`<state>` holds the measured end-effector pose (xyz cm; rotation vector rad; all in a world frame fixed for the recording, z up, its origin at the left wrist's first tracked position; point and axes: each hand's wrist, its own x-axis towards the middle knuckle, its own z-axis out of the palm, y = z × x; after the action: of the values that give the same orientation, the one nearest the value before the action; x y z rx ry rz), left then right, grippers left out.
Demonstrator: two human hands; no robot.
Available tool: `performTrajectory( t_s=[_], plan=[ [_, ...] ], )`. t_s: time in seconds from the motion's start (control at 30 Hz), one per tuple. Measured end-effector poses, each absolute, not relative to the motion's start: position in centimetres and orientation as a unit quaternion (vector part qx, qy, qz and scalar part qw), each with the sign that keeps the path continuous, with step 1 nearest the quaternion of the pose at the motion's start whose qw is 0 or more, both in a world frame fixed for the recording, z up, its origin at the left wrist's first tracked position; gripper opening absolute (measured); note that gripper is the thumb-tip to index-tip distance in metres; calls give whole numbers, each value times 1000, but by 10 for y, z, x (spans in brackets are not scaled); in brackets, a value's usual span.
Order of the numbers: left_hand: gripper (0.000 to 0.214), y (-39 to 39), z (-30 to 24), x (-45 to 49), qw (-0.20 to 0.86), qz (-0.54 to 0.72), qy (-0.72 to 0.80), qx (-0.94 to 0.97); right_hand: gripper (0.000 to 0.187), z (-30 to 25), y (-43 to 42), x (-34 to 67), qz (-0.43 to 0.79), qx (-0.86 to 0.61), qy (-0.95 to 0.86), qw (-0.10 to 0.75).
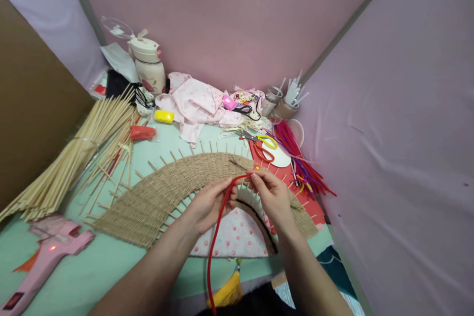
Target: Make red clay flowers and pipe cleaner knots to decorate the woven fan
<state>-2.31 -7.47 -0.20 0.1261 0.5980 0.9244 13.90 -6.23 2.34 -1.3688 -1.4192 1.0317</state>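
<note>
both bare hands are at work above the woven fan-shaped piece (148, 205), near the middle of the table. the left hand (213, 202) is closed on a red cord (217, 229), fingers curled beneath it. the right hand (272, 195) pinches the same cord at its upper end, thumb against finger. the cord runs across the short gap between the hands, bends over the left fingers and hangs down between the forearms to the lower edge of the view.

the woven piece lies in an arc on the pale green table covering (118, 276), with thin sticks projecting from its outer and inner edges. within the arc sits a patterned fabric panel (229, 234), white with reddish marks; its right edge is bordered by a dark curved strip. a yellow tassel (227, 290) is located below the panel.

to the left, a bundle of sticks (70, 163) lies at a slant; nearer the viewer is a pink glue gun (48, 254), its orange light lit. beyond the arc are a red packet (140, 132), a yellow packet (164, 117), a crumpled pink cloth (196, 101) and a white bottle (150, 71). to the right, scissors (255, 138) lie beside a heap of red and purple fuzzy stems (291, 145).
</note>
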Motion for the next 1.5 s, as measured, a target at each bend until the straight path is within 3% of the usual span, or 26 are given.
performTrajectory(
  t_s=[0.13,0.47,0.73,0.83,1.23,1.5],
  plan=[
    [8,-75,-4,-23,851,439,278,77,21,23,-63,139,415,-547,-580,437],
    [17,-78,2,-23,861,412,288,81,15,26,-63,144,359,-514,-654,423],
    [15,-78,4,-23,850,407,320,101,26,29,-60,157,64,-401,-837,367],
    [14,-79,4,-22,845,412,316,130,24,34,-60,156,20,-372,-869,326],
    [17,-81,4,-19,782,466,350,220,19,47,-74,150,54,-421,-874,238],
    [15,-81,2,-18,721,476,415,286,12,39,-79,140,211,-530,-764,300]
  ],
)
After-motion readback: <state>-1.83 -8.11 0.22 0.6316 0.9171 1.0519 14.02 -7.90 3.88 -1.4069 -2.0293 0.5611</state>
